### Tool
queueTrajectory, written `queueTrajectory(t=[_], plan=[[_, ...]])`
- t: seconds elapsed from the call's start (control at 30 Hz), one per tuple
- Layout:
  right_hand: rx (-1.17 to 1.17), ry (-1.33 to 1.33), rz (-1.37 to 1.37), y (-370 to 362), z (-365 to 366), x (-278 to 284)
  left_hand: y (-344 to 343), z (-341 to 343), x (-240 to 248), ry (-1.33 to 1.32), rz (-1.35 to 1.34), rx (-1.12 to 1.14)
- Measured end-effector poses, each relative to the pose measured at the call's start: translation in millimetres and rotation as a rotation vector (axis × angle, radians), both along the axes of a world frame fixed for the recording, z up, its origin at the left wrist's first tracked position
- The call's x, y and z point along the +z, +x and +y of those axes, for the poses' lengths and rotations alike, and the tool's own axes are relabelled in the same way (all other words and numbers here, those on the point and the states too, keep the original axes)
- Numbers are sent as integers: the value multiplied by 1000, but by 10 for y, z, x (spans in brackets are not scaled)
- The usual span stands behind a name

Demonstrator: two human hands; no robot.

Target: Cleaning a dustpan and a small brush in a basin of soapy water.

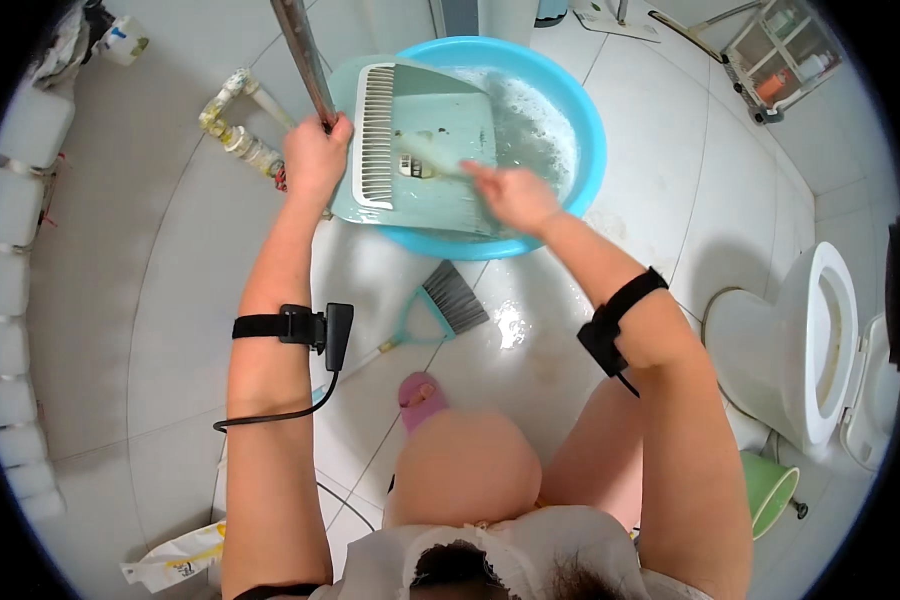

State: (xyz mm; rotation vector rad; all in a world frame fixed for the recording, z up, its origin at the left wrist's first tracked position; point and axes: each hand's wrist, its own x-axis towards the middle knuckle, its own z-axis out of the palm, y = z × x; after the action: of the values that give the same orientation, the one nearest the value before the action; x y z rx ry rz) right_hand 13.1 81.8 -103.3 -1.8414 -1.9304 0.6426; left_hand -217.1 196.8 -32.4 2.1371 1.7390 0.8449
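My left hand is closed around the metal pole of a pale green dustpan. The dustpan lies tilted over a blue basin of sudsy water, its inside facing me. A white comb-like strip of teeth runs along its left side, and dark specks and a small label mark its surface. In my right hand is a pale slim brush-like tool, held against the inside of the dustpan. Motion blurs the tool, so its working end is unclear.
Below the basin a broom with grey bristles lies on the wet tiled floor. White pipes stand at the left, near my left wrist. At the right are a toilet, a green bin and a wire-sided rack.
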Motion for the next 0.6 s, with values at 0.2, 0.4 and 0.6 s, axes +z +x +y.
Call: queueTrajectory(t=[0.2, 0.4, 0.6], plan=[[-170, 40, -159, 645, -40, 348, 52, -105, 58, 38, -106, 14], [-62, 70, -655, 876, -367, 860, 398, -307, -128, -63, -209, -24], [8, 27, -974, 1186, -709, 792, 787, -558, -531, -169, -375, -25]])
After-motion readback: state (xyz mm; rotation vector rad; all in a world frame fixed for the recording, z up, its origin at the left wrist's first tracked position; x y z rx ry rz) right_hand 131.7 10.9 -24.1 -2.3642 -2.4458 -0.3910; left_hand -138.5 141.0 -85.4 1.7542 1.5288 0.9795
